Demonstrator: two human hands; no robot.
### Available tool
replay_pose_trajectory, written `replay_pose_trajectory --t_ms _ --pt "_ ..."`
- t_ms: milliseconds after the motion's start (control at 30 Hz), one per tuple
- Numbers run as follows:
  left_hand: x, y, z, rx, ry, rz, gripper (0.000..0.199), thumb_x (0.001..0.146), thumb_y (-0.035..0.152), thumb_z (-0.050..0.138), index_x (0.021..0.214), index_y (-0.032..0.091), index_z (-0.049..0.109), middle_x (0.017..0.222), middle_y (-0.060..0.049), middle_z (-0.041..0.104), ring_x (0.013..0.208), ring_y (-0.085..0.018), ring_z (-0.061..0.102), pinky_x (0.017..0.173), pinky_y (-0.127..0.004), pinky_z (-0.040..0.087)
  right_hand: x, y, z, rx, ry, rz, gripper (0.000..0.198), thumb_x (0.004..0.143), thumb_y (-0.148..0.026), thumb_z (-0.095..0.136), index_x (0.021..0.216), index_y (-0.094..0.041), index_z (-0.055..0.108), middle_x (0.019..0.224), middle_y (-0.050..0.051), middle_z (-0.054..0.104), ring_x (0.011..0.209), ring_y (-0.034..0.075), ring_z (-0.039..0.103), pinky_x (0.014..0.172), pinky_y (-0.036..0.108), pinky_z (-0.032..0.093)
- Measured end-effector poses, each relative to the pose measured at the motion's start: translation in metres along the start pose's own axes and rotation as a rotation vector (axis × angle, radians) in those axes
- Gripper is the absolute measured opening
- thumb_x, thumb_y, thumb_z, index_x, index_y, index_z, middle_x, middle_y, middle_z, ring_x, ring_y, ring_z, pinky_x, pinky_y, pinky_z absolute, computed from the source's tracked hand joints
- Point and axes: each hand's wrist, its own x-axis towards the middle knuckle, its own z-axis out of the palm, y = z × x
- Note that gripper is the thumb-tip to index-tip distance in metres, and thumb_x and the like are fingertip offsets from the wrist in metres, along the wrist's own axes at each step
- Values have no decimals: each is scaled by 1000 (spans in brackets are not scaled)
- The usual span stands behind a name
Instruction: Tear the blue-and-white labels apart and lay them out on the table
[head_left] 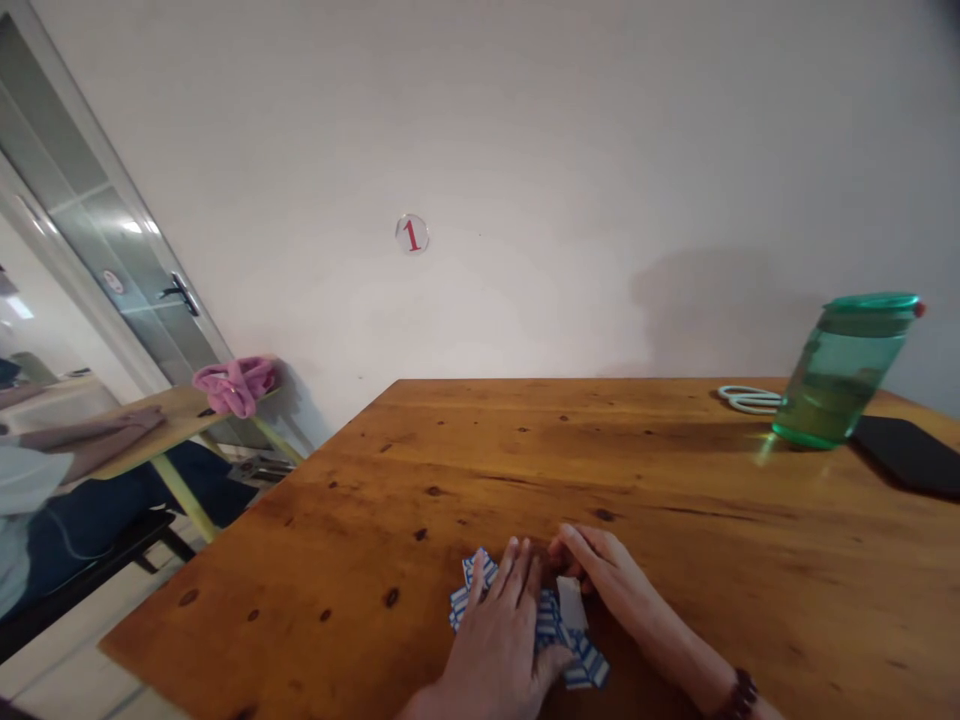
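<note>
Blue-and-white striped flat pieces (591, 668), perhaps cards or folded paper, lie in a loose overlapping pile near the front of the wooden table. My left hand (499, 625) rests flat over the pile with its fingers stretched out, covering much of it. To its right, my right hand (596, 560) is closed, its fingers curled and the thumb on top. Just below those fingers is a plain white piece (571, 604) on the pile; I cannot tell whether they grip it. A dark red bead bracelet (742, 694) circles my right wrist.
A green bottle (844, 375) stands at the right, with a coiled white cable (748, 399) and a dark phone-like slab (909, 456) beside it. At the left, a person's arms (97, 440) rest on another table, which holds a pink fluffy item (237, 386).
</note>
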Motion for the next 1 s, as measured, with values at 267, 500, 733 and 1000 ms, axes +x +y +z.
replay_pose_trajectory --t_ms 267,500,733,1000 --pt "8 2 26 37 -35 50 92 73 68 33 138 7 8 143 -16 3 131 -32 -2 105 -54 2 5 -1 -14 -152 -182 -63 22 73 -32 50 60 -15 58 58 0 59 56 14 53 51 22 40" --pt "6 12 14 -71 -67 -13 89 73 58 44 137 6 11 145 -15 4 132 -29 -3 107 -49 -4 6 -1 -24 -134 -283 -105 23 54 -5 51 67 -15 66 61 -2 62 59 13 51 56 22 38" --pt "17 4 -13 -437 266 -79 50 77 18 42 127 13 42 133 -11 44 123 -22 37 105 -39 23 8 -8 -20 76 -237 -67 19 62 -21 60 81 -17 62 57 -5 54 48 9 45 47 21 34" --pt "43 15 -27 -614 405 245 43 60 -5 42 90 18 62 100 -5 57 99 -15 52 91 -26 37 4 -4 -12 700 -53 208 24 52 -27 77 67 -15 63 62 -2 59 56 10 52 54 22 39"
